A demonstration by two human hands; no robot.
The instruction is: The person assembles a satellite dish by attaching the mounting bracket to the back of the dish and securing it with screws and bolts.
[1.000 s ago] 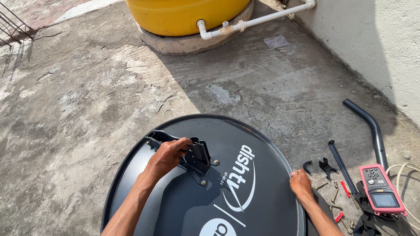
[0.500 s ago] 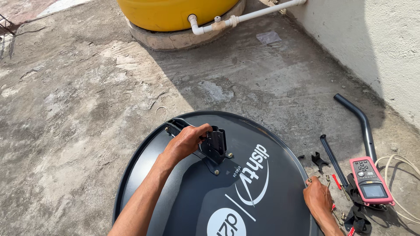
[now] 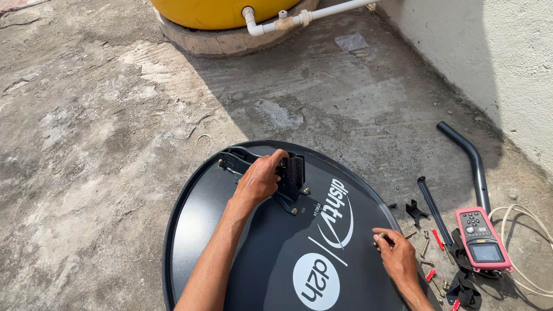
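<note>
**Hands on a dark dish and its bracket**

A dark grey satellite dish (image 3: pixel 230 253) lies face up on the rough concrete roof (image 3: pixel 86 144). White lettering curves across its right half, and a white round badge sits below that, toward the near rim, between the two forearms.

The left hand (image 3: pixel 259 179) rests on the black metal bracket (image 3: pixel 291 175) mounted near the dish's far edge. Its fingers (image 3: pixel 276 158) curl over the bracket's top and close around it in a firm grip; the bracket's arm runs out leftward from under the knuckles. Half a second ago this hand held the same bracket, so the grip is unchanged.

The right hand (image 3: pixel 397 256) now lies on the dish just beside the lettering, where earlier it hung at the dish's right rim. Its fingers (image 3: pixel 385 237) are pinched nearly shut on small brass-coloured bolts (image 3: pixel 380 241).

Right of those fingers, off the dish, loose bolts and red plugs (image 3: pixel 429 253) lie scattered on the concrete, with a small black clamp (image 3: pixel 415 210) and a straight black rod (image 3: pixel 433 207). Further right sits a red handheld meter (image 3: pixel 483 240) with grey keypad and small screen, a bent black pipe (image 3: pixel 469 158) beyond it, and a white cable (image 3: pixel 527 242) at the edge.

Beyond both hands stands a yellow tank (image 3: pixel 224 11) with a white pipe (image 3: pixel 311 14).
</note>
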